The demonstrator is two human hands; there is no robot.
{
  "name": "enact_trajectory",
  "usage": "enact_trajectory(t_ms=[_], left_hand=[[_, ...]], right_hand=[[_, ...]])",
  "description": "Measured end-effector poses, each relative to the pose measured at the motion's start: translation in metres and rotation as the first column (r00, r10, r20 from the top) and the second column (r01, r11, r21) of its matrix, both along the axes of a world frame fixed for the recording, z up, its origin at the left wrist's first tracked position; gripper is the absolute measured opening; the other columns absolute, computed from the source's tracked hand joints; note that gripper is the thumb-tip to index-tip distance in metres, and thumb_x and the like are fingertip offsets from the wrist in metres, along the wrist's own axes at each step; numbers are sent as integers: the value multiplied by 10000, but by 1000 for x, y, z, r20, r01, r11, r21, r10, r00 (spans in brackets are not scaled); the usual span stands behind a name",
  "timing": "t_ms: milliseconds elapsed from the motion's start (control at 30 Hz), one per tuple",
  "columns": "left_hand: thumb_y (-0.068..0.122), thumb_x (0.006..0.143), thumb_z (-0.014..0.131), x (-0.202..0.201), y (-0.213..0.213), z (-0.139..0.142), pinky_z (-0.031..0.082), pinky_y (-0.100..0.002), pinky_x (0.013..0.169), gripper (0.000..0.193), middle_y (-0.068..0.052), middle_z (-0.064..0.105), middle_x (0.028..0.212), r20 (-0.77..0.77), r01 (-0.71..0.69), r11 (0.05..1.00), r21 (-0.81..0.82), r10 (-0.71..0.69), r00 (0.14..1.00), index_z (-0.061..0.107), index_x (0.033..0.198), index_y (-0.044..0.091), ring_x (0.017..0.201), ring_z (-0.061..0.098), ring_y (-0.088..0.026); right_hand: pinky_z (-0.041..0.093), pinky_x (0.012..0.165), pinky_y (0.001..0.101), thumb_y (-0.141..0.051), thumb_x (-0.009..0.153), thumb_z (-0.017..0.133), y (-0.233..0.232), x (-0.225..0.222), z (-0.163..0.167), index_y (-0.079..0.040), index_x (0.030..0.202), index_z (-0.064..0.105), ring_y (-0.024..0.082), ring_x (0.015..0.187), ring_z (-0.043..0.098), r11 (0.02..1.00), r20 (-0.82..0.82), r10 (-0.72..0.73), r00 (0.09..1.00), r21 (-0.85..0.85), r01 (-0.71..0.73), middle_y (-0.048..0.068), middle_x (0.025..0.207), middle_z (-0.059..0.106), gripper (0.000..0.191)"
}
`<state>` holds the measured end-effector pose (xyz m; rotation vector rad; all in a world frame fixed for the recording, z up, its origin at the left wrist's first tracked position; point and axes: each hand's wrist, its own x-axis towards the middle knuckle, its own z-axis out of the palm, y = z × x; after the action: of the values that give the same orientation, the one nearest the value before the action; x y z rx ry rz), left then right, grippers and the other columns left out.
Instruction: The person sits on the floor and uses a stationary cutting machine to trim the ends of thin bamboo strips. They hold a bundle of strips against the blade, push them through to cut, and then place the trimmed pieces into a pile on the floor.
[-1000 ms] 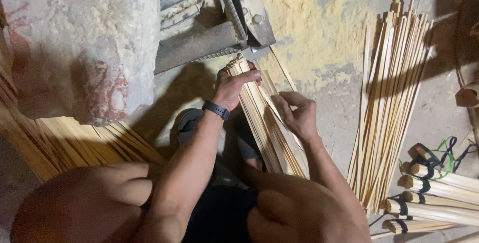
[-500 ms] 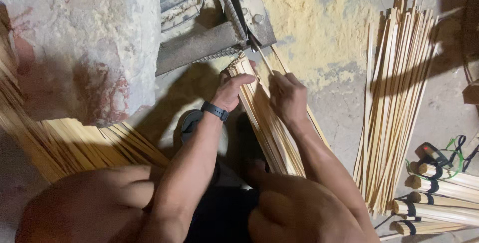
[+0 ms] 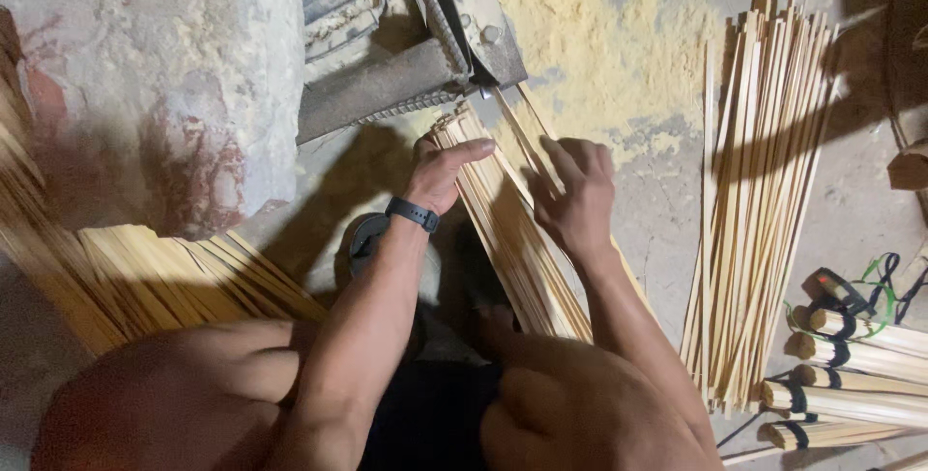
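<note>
Feeding looks to be the step in hand: a sheaf of pale bamboo strips point(image 3: 512, 229) lies slanted across the person's lap, its far end up against the metal machine head point(image 3: 464, 27) at top centre.

Left hand point(image 3: 440, 173), dark wristband point(image 3: 413, 214) on the wrist, rests flat over the sheaf's upper end, fingers stretched across the strips, pressing rather than gripping. Right hand point(image 3: 578, 199) is half curled on the sheaf's right edge; its fingertips appear to pinch a single strip point(image 3: 527, 138) that points into the machine's mouth. How firmly it is pinched I cannot tell.

Judgement: one strip is being lined up with the opening. Next move calls for keeping that strip straight while the left hand pins the rest.

Outward from there:
- worn stone block point(image 3: 155, 85), reddish stains, upper left
- loose fan of strips point(image 3: 145, 278) on the left below it
- long loose stack of strips point(image 3: 764, 191) on the floor at right, well apart from the hands
- tied bundles point(image 3: 851, 365) lower right, bound with dark bands
- small dark object with green cord point(image 3: 851, 292) just above the bundles
- yellow sawdust point(image 3: 619, 36) over the floor behind the machine

No packages, labels or signs in view.
</note>
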<state>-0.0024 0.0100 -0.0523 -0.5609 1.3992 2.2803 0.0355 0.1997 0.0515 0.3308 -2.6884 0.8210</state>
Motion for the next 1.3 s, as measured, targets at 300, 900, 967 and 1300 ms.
enact_trajectory(t_ms=[300, 900, 967, 1300], left_hand=[[60, 780, 828, -1, 0, 27, 550, -421, 1036, 345, -193, 773, 1119, -3, 72, 980, 183, -72, 997, 746, 1100, -39, 1092, 728, -265], [84, 892, 744, 1, 3, -17, 592, -347, 940, 306, -164, 764, 1147, 87, 12, 978, 209, -31, 996, 735, 1169, -47, 1018, 738, -214], [75, 883, 756, -4, 2, -3, 596, -330, 948, 305, -156, 773, 1137, 51, 56, 966, 252, -71, 996, 728, 1167, -33, 1028, 742, -206], [46, 803, 800, -1, 5, -11, 566, -361, 960, 338, -148, 769, 1109, 45, -75, 993, 96, 71, 996, 737, 1125, -37, 1028, 729, -230]], right_hand=[[592, 621, 275, -69, 991, 681, 14, 24, -36, -11, 1115, 763, 159, 773, 727, 902, 360, 35, 932, -414, 126, 121, 932, 742, 159], [553, 653, 396, 7, 902, 689, -9, -15, -8, -65, 1030, 709, 296, 768, 689, 990, 14, 21, 1000, -138, -19, 109, 906, 692, 148], [558, 663, 393, -27, 844, 697, -3, 0, 0, -35, 1035, 708, 301, 769, 687, 997, -54, 18, 998, -77, -23, 129, 904, 683, 191], [531, 569, 377, 16, 918, 714, -22, -21, -36, -19, 1039, 733, 285, 653, 672, 972, 48, -18, 999, -231, 28, 138, 838, 654, 127]])
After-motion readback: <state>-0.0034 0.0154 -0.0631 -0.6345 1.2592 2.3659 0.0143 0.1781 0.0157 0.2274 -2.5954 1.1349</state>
